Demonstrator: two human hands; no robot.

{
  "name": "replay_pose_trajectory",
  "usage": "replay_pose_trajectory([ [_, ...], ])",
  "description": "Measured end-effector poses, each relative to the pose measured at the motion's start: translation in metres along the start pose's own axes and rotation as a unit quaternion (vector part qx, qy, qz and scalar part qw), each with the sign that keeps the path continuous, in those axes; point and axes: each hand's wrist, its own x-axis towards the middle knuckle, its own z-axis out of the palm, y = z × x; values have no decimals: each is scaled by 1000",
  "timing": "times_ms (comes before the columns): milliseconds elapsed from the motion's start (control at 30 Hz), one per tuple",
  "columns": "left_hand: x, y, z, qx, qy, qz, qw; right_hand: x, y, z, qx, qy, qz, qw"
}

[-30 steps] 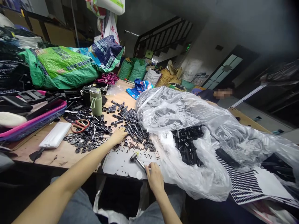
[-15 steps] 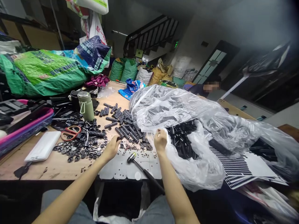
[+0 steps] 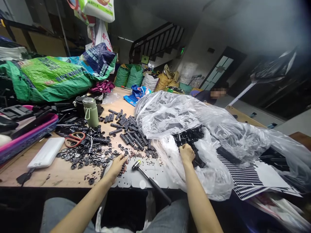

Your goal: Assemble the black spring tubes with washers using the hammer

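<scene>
My left hand is closed around a black ribbed roller near the table's front edge. Over the opening of a clear plastic bag, my right hand has its fingers curled against black parts; what they hold, if anything, is hidden. Between the hands lies a hammer with a black handle. Behind my left hand are piled ribbed rollers and tiny brown pieces. Black discs spread to its left.
Orange-handled scissors, a white rectangular case and a green flask stand or lie at the left. A pink-rimmed basket is at the far left. Patterned sheets lie at the right. A person is beyond the bag.
My right hand has moved right, from the bag's left edge to the black parts in its opening. My left hand has come slightly nearer, and the ribbed roller now shows in it.
</scene>
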Motion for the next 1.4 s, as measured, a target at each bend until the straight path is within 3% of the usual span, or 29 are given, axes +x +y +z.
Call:
replay_pose_trajectory([
  [300,-12,11,7,-12,-13,-26,1000,3,2,4,29,-73,48,996],
  [433,-14,11,1,-18,-4,-20,1000,-6,-7,-14,87,-34,0,996],
  [533,-14,14,4,-12,10,-5,1000,-33,-27,-26,146,-24,-61,987],
  [600,-14,17,12,-3,20,11,1000,-69,-47,-25,231,-88,-106,963],
  [633,-14,19,17,1,20,18,1000,-92,-57,-22,337,-172,-127,917],
  [700,-14,22,27,1,14,29,999,-139,-76,-13,501,-317,-151,791],
  [767,-14,24,32,-12,21,39,999,-178,-90,-7,547,-401,-140,722],
  [833,-14,24,30,-21,37,42,998,-200,-97,-10,530,-413,-177,719],
  [933,-16,22,18,19,15,20,1000,-201,-99,-26,453,-310,-329,769],
  [1000,-19,21,10,72,-5,13,997,-192,-99,-36,418,-272,-395,771],
  [1067,-23,19,6,131,12,58,990,-187,-101,-39,442,-317,-339,768],
  [1133,-28,17,6,209,44,162,963,-188,-105,-35,496,-434,-173,732],
  [1233,-35,11,8,326,40,305,894,-199,-111,-22,528,-622,31,578],
  [1267,-36,9,10,345,29,325,880,-202,-112,-18,534,-649,58,539],
  [1300,-37,7,10,348,21,331,877,-205,-113,-14,548,-648,72,525],
  [1333,-37,5,11,334,18,325,885,-206,-114,-12,566,-622,73,536],
  [1400,-35,3,10,259,15,273,926,-205,-112,-9,592,-520,22,615],
])
